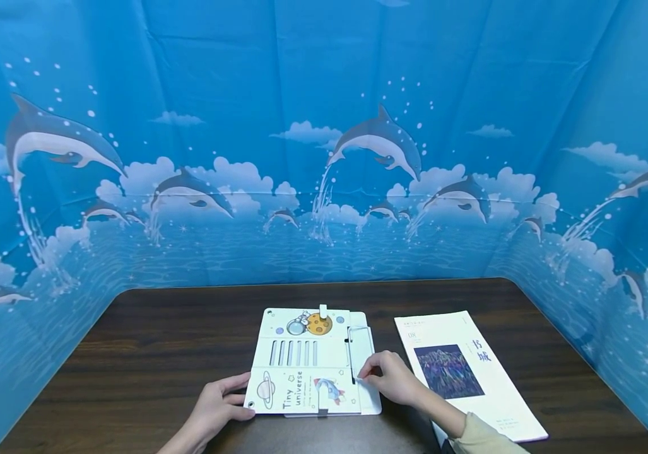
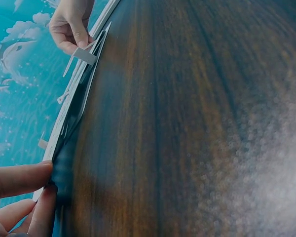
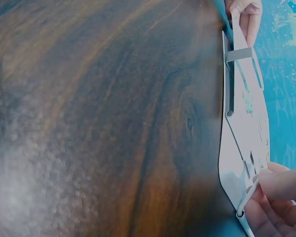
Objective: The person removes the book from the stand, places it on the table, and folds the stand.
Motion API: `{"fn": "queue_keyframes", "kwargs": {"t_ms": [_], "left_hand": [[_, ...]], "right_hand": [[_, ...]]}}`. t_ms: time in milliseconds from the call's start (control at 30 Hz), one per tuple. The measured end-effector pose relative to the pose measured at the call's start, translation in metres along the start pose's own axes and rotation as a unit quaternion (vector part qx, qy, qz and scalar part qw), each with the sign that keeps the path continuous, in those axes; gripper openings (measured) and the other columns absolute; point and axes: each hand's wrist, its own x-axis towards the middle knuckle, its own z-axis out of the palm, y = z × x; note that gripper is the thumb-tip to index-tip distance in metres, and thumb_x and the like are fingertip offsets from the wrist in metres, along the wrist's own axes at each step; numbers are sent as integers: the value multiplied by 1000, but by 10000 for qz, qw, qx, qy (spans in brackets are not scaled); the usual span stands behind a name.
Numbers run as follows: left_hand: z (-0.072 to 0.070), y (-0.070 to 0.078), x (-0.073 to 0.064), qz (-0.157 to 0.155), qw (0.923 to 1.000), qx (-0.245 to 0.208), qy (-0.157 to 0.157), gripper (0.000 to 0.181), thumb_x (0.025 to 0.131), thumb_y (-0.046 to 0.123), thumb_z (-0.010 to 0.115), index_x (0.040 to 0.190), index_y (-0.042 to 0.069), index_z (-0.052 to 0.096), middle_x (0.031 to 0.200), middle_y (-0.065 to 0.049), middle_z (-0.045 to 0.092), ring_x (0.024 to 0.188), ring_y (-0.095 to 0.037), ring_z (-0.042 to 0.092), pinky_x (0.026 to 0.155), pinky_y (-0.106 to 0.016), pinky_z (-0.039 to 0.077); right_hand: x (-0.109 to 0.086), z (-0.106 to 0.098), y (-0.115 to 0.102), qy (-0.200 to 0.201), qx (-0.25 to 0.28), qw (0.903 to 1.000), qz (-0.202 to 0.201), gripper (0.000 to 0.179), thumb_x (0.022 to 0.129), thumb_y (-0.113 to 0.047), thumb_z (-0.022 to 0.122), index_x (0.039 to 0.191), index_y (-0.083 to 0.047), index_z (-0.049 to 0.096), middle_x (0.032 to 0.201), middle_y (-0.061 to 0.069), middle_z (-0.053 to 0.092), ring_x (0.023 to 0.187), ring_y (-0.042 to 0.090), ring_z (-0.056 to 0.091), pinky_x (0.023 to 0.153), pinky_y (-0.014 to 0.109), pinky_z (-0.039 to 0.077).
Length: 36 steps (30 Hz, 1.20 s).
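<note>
A white book stand [image 1: 278, 375] printed with planets, a rocket and the words "Tiny universe" lies over the near middle of the table. My left hand [image 1: 216, 403] holds its left edge near the lower corner; in the left wrist view, fingers [image 2: 24, 177] grip the board's edge from both sides. At the right side of the stand, my right hand [image 1: 394, 378] pinches a thin white wire support [image 3: 251, 191] between thumb and fingertips. A narrow slot beside that wire shows dark. Page clips [image 1: 323, 311] stick out at the top and bottom edges.
A white book [image 1: 496, 394] with a dark picture on its cover lies to the right, partly behind my right forearm. The dark wooden table [image 1: 147, 353] ends at a blue dolphin-print curtain [image 1: 244, 252] around the back and sides.
</note>
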Motion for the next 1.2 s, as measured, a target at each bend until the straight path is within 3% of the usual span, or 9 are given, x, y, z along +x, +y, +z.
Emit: {"fn": "queue_keyframes", "kwargs": {"t_ms": [233, 533, 700, 933, 1200], "left_hand": [[0, -1, 0, 41, 10000, -27, -2, 68, 62, -17, 68, 123, -22, 38, 115, -34, 51, 90, -30, 63, 67, -29, 53], [-1, -2, 0, 49, 10000, -43, -32, 69, 62, -17, 68, 123, -22, 37, 114, -34, 52, 89, -30, 63, 67, -30, 53], [-1, -2, 0, 59, 10000, -27, -63, 69, 62, -17, 68, 123, -22, 37, 113, -34, 52, 89, -30, 64, 67, -29, 53], [-1, -1, -1, 80, 10000, -17, -57, 68, 62, -17, 68, 123, -22, 37, 113, -34, 52, 88, -30, 64, 67, -29, 54], [0, 0, -2, 80, 9999, -40, -49, 69, 62, -18, 68, 123, -22, 37, 111, -33, 53, 88, -30, 64, 67, -30, 54]], "right_hand": [[2, 1, 1, -92, -109, 9998, 152, 15, 76, 8, 62, 74, -4, 70, 70, -2, 64, 61, 3, 50, 56, 20, 43], [4, -1, -2, -163, -92, 9998, 29, 12, 76, 7, 64, 75, -4, 70, 72, -1, 65, 63, 4, 51, 57, 20, 44], [5, 1, -14, 33, 93, 10000, -12, 8, 77, 2, 65, 82, -2, 70, 75, 1, 65, 65, 4, 53, 58, 20, 46], [2, 23, -37, -249, 419, 9978, -442, 22, 75, -8, 71, 95, 1, 69, 82, 2, 65, 73, 4, 56, 62, 19, 50], [0, 42, -45, 3, -119, 9968, -787, 28, 67, -14, 77, 92, -2, 71, 79, -5, 62, 68, 1, 51, 58, 13, 43]]}}
